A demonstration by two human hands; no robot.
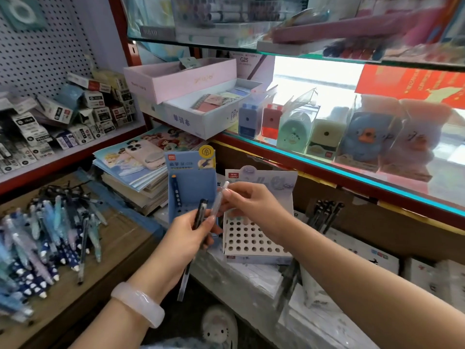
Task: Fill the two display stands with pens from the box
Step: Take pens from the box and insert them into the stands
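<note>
The pale translucent pen (218, 200) is pinched near its upper end by the fingers (227, 192) of the right hand (247, 205), and hangs tilted above the gap between the two display stands. The left hand (187, 231) grips a dark pen (195, 238) with curled fingers; its black clip end pokes up past the thumb and its clear barrel runs down below the palm. A pale bangle (139, 304) sits on that wrist.

Just behind the left hand stands the blue display stand (191, 183), upright, with one dark blue dotted pen (176, 191) already in a hole at its left side. Beside it to the right lies the white display stand (251, 238), its grid of round holes showing bare (the back card carries a pale bluish print). Both stands rest on wrapped white packs (241, 275) that serve as a tabletop.

Well to the left, the open cardboard box (120, 238) holds a heap of pens (37, 245), mostly blue, navy and pale ones with white tips, lying in loose rows. Behind the blue stand is a stack of picture books (141, 172) with a pinkish phone (146, 152) on top. Further back a white box (201, 117) and a pink box (181, 79) are stacked. On the glass shelf (352, 175) to the right stand packaged sharpeners (297, 124) and plush ducks (364, 139). Dark pens (324, 212) lean below that shelf.
</note>
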